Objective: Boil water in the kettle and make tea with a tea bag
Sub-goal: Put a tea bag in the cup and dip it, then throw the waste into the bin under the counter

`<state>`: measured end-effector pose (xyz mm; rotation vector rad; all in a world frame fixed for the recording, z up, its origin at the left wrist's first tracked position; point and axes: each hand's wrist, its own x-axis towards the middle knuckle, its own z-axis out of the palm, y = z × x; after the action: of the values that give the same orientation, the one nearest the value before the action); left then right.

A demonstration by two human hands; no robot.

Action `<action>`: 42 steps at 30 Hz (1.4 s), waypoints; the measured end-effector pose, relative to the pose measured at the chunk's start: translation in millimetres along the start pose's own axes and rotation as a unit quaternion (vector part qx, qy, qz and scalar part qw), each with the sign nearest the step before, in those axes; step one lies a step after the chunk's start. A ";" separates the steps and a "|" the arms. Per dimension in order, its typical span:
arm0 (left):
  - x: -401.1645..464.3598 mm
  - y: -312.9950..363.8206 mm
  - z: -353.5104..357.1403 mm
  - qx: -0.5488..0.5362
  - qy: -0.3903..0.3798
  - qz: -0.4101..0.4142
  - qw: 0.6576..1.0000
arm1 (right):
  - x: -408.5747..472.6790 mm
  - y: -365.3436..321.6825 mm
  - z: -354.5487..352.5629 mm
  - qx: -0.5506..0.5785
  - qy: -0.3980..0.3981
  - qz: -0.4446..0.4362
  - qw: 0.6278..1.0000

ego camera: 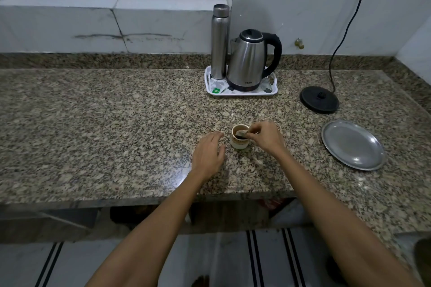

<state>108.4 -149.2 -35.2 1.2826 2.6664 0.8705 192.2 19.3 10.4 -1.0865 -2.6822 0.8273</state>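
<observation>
Pinched between the thumb and fingers of my right hand (pixel 263 134) is the tea bag (pixel 241 134), held at the mouth of the small cup (pixel 239 140), with its lower end dipping into the dark tea inside. My hand sits just right of the cup and partly over its rim. My left hand (pixel 208 152) rests palm down on the granite bench (pixel 105 123) just left of the cup, fingers loosely spread and gripping nothing; its fingertips come close to the cup, though I cannot tell whether they touch it.

Further back, near the wall, the steel electric kettle (pixel 248 60) stands on a white tray (pixel 274 87), lid closed, black handle turned to the right. A tall steel flask (pixel 219 41) stands upright on the same tray, just left of the kettle and nearly touching it. A green-labelled tea bag packet (pixel 217 90) lies in the tray's front left corner.

To the right of the tray, well apart from it, the kettle's round black base (pixel 319 100) sits on the bench by itself, its cord (pixel 345 30) running up the wall. Nearer to me on the right lies a steel plate (pixel 352 145).
</observation>
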 end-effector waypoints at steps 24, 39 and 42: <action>-143.2 -86.3 -83.6 -0.819 -0.065 -0.397 0.409 | -167.8 -144.4 106.0 0.226 -0.107 -0.088 0.964; -262.5 -404.9 -25.4 -0.714 -0.001 -0.542 0.443 | -202.4 -220.7 429.8 0.334 -0.114 0.208 0.912; -260.5 -471.0 19.5 -0.656 0.016 -0.553 0.513 | -164.6 -208.6 509.2 0.375 -0.161 0.304 0.861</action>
<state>-46.7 -564.7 -340.6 -0.7184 1.2204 1.7537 26.3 -439.5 -292.8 -1.6441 -1.8093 2.0808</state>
